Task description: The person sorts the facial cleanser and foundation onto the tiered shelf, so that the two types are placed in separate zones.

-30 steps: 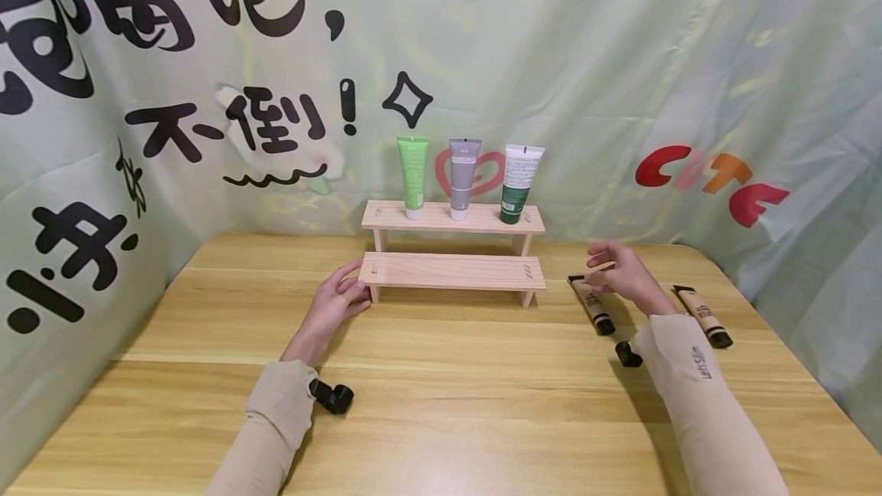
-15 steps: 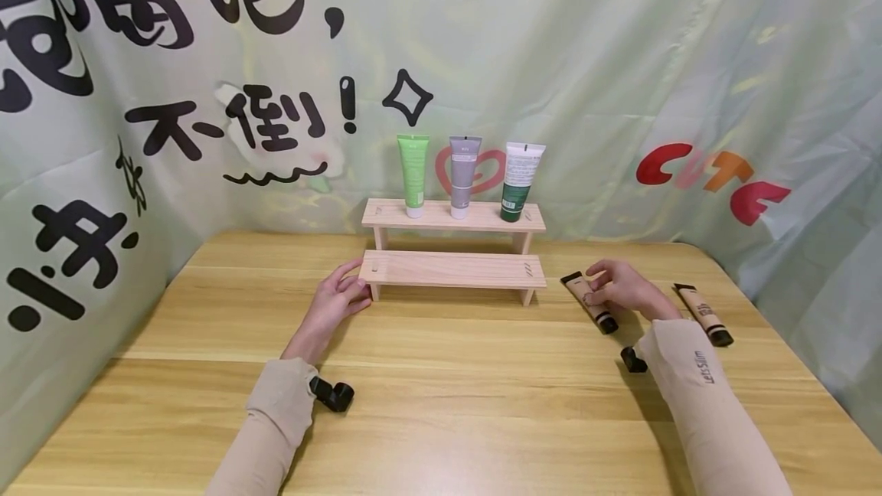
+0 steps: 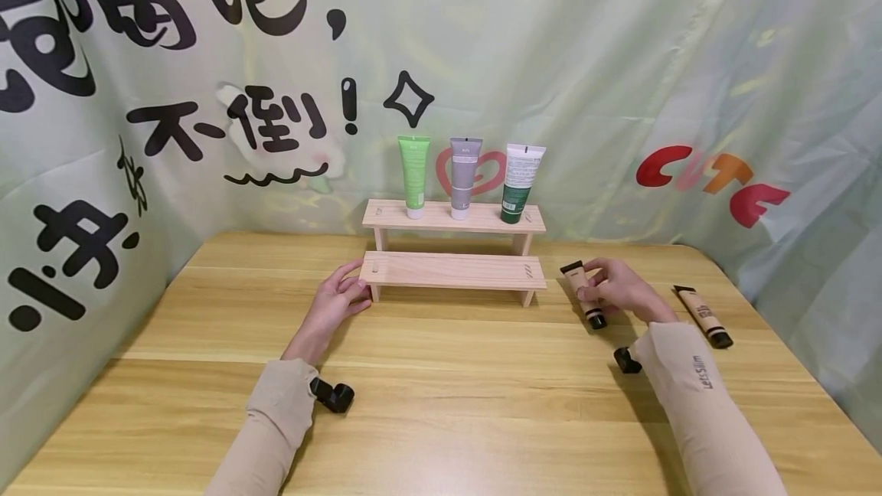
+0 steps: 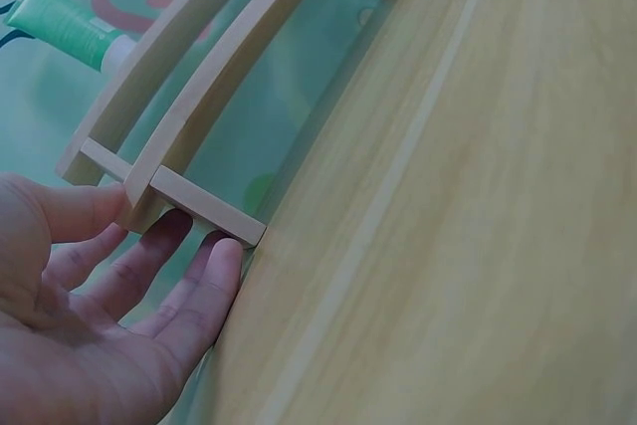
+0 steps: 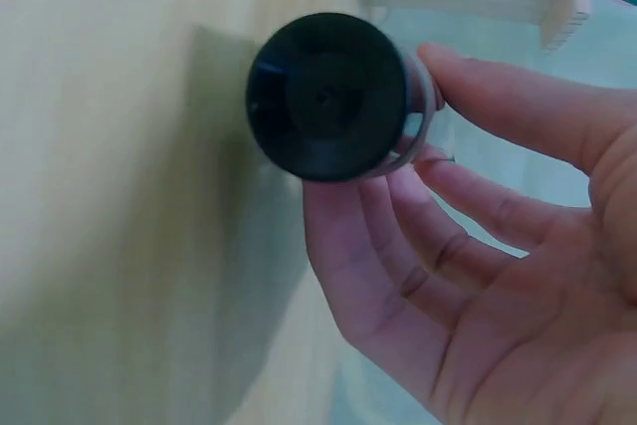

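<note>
At the left end of the two-step wooden rack (image 3: 451, 270), my left hand (image 3: 332, 301) holds the lower shelf. The left wrist view shows its thumb (image 4: 85, 211) at the shelf's end and the fingers curled near the short leg. My right hand (image 3: 623, 287) pinches a beige squeeze tube (image 3: 583, 293) between thumb and fingers, right of the rack. Its black cap (image 5: 326, 97) faces the right wrist camera, with a shadow on the table beside it. A second beige tube (image 3: 703, 317) lies on the table, right of my right hand.
Standing on the upper shelf are a light green tube (image 3: 413, 174), a grey-purple tube (image 3: 464, 174) and a white and dark green tube (image 3: 520, 182). The wooden table (image 3: 455, 404) runs back to a printed cloth (image 3: 551, 44) behind and at the sides.
My right hand has come down onto the nearer beige tube, taken hold of it and raised it slightly, its cap shifting a little left. The left hand stays at the rack.
</note>
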`<state>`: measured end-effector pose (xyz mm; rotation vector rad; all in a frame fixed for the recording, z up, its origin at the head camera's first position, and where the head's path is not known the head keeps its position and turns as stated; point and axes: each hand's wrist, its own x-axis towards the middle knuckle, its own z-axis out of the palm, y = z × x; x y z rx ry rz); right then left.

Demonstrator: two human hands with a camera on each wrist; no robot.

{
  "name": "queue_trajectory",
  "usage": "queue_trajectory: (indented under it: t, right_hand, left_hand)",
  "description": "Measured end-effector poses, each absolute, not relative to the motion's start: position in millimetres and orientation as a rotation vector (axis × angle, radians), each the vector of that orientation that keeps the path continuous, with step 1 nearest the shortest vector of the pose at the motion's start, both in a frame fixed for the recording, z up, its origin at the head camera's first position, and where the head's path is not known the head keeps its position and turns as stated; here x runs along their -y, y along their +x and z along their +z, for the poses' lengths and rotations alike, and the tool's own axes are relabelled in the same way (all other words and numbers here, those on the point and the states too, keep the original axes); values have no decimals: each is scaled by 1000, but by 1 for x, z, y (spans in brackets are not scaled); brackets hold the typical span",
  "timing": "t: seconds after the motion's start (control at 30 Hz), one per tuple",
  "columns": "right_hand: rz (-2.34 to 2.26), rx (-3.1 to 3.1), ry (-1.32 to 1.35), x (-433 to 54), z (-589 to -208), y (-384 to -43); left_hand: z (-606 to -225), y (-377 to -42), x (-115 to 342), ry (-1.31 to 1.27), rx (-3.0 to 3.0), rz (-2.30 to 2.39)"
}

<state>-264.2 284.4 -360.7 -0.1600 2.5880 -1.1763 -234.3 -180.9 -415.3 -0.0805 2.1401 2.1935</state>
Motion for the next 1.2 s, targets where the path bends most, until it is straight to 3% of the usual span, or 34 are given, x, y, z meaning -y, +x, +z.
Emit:
queue_trajectory:
  t: [1.2]
  right_hand:
    - [-1475, -2636, -118, -240, -330, -263]
  left_hand:
    - [-414, -233, 180, -106, -2152, 2172]
